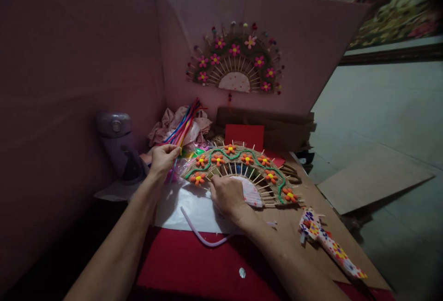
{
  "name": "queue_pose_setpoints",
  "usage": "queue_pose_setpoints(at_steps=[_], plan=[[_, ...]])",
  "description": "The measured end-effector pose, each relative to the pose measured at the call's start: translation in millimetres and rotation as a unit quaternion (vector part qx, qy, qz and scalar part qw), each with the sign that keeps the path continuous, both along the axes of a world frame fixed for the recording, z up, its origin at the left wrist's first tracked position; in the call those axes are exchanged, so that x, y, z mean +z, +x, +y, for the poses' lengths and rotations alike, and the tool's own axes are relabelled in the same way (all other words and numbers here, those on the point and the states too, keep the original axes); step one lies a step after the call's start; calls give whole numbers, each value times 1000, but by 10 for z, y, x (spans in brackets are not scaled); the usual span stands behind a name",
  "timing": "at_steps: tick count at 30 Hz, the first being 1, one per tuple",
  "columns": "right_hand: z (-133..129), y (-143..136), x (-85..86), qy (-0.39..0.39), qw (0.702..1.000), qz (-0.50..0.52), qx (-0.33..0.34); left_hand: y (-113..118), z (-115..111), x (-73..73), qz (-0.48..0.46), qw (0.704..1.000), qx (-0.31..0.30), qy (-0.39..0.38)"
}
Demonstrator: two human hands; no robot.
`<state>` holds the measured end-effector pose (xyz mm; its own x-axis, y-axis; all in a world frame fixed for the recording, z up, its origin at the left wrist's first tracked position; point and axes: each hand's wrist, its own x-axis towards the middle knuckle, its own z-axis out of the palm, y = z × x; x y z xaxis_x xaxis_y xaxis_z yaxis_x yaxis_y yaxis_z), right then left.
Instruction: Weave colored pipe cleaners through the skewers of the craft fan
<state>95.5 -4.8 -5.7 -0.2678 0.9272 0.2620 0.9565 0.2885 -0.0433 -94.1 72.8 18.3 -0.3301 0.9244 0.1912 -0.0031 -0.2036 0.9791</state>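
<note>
While my left hand [162,160] is pinching at coloured pipe cleaners [187,123], I cannot tell remotely its hold; rightward, my curled right hand [228,196], grip hidden, is touching the orange-flowered fan [247,159]. Nearer, a lilac strip [208,244] is lying; far, a pink-flowered fan [234,50] is hanging.

Orange-flowered fan [247,159] on surface [187,264]. Right hand [226,195] over its lower left; left hand [163,159] near its left end. Lilac strip [212,244] in front of it; red card [244,137] behind it.

Left hand [164,159] pinched, thumb to fingers; right hand [226,195] curled.
</note>
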Motion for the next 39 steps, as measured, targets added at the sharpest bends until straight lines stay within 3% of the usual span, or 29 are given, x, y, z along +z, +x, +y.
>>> queue_pose_setpoints(at_steps=[6,12,24,39], plan=[[56,30,-69,11,1000,9,-1,0,-20,-131,1,1000,-12,-17],[49,44,-100,29,999,25,11,-26,-29,-145,4,999,-28,-29],[50,88,-173,75,995,59,35,-83,-30,-209,12,991,-121,-61],[76,100,-254,127,989,60,39,-98,-58,-197,8,985,-144,-94]])
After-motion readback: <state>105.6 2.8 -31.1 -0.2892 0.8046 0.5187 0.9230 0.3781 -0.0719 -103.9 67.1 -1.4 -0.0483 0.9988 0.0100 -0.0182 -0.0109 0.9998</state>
